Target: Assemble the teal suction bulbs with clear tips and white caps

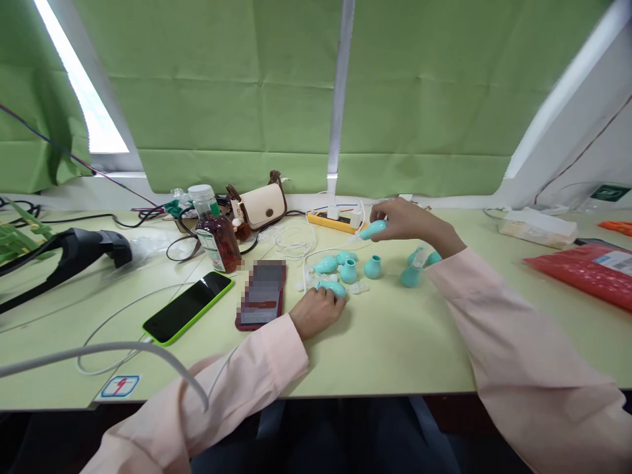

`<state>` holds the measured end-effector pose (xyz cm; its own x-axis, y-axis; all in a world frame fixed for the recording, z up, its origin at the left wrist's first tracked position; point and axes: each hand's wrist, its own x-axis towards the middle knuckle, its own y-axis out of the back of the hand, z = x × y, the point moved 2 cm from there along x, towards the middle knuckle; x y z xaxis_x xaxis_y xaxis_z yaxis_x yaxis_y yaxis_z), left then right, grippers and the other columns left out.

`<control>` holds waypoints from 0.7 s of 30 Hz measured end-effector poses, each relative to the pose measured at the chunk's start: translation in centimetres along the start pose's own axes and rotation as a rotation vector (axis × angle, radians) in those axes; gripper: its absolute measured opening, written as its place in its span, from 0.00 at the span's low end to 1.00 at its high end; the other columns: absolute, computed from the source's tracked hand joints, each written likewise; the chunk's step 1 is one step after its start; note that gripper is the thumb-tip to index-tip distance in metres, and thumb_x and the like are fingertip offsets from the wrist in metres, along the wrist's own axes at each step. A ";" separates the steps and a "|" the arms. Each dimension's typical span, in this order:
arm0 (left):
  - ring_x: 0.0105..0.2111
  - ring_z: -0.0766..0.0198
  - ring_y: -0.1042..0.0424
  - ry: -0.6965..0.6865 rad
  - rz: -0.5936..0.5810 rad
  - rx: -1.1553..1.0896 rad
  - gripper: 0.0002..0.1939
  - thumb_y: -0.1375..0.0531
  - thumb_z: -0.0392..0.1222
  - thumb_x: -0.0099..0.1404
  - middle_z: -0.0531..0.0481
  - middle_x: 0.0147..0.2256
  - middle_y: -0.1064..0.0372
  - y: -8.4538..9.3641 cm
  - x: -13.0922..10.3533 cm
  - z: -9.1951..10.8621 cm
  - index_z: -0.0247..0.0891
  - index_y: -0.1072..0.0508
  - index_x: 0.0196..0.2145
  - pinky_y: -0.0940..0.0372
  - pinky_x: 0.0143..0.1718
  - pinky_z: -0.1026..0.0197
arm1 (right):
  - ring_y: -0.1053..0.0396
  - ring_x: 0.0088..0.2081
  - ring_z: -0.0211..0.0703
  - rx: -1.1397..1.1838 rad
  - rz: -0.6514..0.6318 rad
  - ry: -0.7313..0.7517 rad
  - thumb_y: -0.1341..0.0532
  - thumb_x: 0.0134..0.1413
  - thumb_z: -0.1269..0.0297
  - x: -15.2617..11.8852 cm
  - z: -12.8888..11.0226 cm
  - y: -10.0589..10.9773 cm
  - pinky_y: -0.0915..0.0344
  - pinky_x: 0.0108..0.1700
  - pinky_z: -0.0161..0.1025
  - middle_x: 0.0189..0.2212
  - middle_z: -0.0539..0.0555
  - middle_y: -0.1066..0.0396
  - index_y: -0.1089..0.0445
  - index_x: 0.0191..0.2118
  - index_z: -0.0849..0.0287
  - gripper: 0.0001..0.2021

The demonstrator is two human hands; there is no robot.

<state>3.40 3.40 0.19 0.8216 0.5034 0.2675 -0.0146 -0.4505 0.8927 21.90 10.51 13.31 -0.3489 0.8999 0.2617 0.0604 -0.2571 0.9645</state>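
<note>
My right hand [399, 218] is raised above the table, its fingers closed around a teal rubber bulb [374, 230] whose narrow end points left. My left hand [317, 311] rests on the tabletop with fingers curled onto another teal bulb [332, 288] lying on its side; its grip is partly hidden. Just beyond, more bulbs lie or stand: one upright bulb [348, 271], a second upright bulb [373, 266] and a tipped bulb [326, 264]. Small clear plastic tips [359, 288] lie among them. Under my right forearm stands a bulb [410, 276] beside a clear piece.
To the left are a dark red phone [261, 293], a green-cased phone [190, 307], a bottle [217, 230] and a small cream bag [265, 205]. A yellow power strip [332, 222] with white cables sits behind the bulbs. A red package [587, 266] lies at right.
</note>
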 end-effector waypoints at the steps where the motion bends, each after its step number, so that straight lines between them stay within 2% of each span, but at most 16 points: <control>1: 0.25 0.56 0.33 0.017 0.009 -0.013 0.08 0.52 0.26 0.57 0.40 0.26 0.34 -0.1 0.1 -0.1 0.29 0.36 0.31 0.41 0.21 0.58 | 0.37 0.30 0.41 0.116 0.065 0.012 0.39 0.34 0.61 -0.4 -0.2 0.2 0.42 0.26 0.34 0.28 0.52 0.34 0.35 0.30 0.60 0.12; 4: 0.26 0.55 0.34 0.061 0.057 -0.066 0.07 0.52 0.27 0.56 0.39 0.26 0.34 -0.1 0.1 -0.4 0.30 0.36 0.30 0.41 0.21 0.58 | 0.37 0.27 0.38 0.668 0.220 0.029 0.37 0.32 0.63 -2.1 -1.2 -0.5 0.39 0.24 0.34 0.27 0.51 0.36 0.36 0.29 0.60 0.13; 5: 0.26 0.55 0.34 0.073 0.081 -0.090 0.07 0.53 0.28 0.56 0.39 0.26 0.34 -0.1 0.0 -0.5 0.30 0.36 0.29 0.41 0.22 0.58 | 0.37 0.24 0.37 0.884 0.205 0.019 0.38 0.32 0.64 -2.7 -1.7 -1.3 0.39 0.22 0.34 0.27 0.50 0.36 0.37 0.30 0.60 0.13; 8: 0.24 0.57 0.35 0.098 0.172 -0.189 0.06 0.52 0.33 0.54 0.42 0.24 0.35 0.3 -0.6 -0.8 0.34 0.37 0.25 0.43 0.21 0.59 | 0.42 0.15 0.33 1.452 0.043 -0.065 0.43 0.37 0.66 -4.8 -3.5 -4.6 0.44 0.15 0.32 0.18 0.46 0.41 0.39 0.32 0.60 0.10; 13: 0.16 0.66 0.45 0.176 0.336 -0.427 0.04 0.54 0.40 0.46 0.54 0.15 0.48 1.6 -2.2 -1.5 0.40 0.48 0.19 0.49 0.17 0.63 | 0.48 0.13 0.31 1.530 0.047 -0.100 0.47 0.41 0.63 -7.4 -5.1 -8.6 0.54 0.13 0.29 0.14 0.45 0.47 0.41 0.26 0.61 0.07; 16: 0.15 0.69 0.46 0.243 0.372 -0.571 0.03 0.57 0.41 0.50 0.56 0.16 0.50 2.5 -2.5 -1.2 0.39 0.49 0.23 0.49 0.17 0.65 | 0.49 0.15 0.30 1.527 0.064 -0.110 0.45 0.41 0.61 -8.1 -5.6 -9.4 0.53 0.14 0.29 0.16 0.45 0.46 0.40 0.25 0.61 0.08; 18: 0.16 0.70 0.45 0.287 0.335 -0.674 0.05 0.55 0.41 0.55 0.56 0.19 0.45 3.0 -2.2 -0.4 0.38 0.47 0.30 0.48 0.17 0.68 | 0.47 0.17 0.30 1.458 0.083 -0.071 0.43 0.41 0.60 -8.6 -6.0 -9.5 0.50 0.16 0.29 0.19 0.47 0.44 0.38 0.27 0.61 0.09; 20: 0.16 0.70 0.44 0.413 0.169 -0.892 0.14 0.49 0.46 0.55 0.58 0.19 0.44 2.9 -1.8 0.4 0.37 0.46 0.38 0.50 0.17 0.68 | 0.45 0.20 0.31 1.337 0.101 0.007 0.43 0.42 0.60 -9.1 -6.4 -9.5 0.47 0.19 0.30 0.22 0.48 0.42 0.38 0.30 0.61 0.10; 21: 0.16 0.70 0.44 0.443 0.084 -0.939 0.13 0.50 0.46 0.57 0.58 0.18 0.44 2.7 -1.6 0.9 0.38 0.45 0.37 0.50 0.18 0.68 | 0.44 0.21 0.32 1.270 0.110 0.048 0.44 0.44 0.61 -9.4 -6.6 -9.4 0.45 0.21 0.31 0.24 0.49 0.41 0.38 0.32 0.60 0.09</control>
<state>2.52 0.68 1.86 0.5171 0.8083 0.2816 -0.6557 0.1626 0.7373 18.44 2.17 1.55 -0.3168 0.8748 0.3667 0.9301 0.2107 0.3008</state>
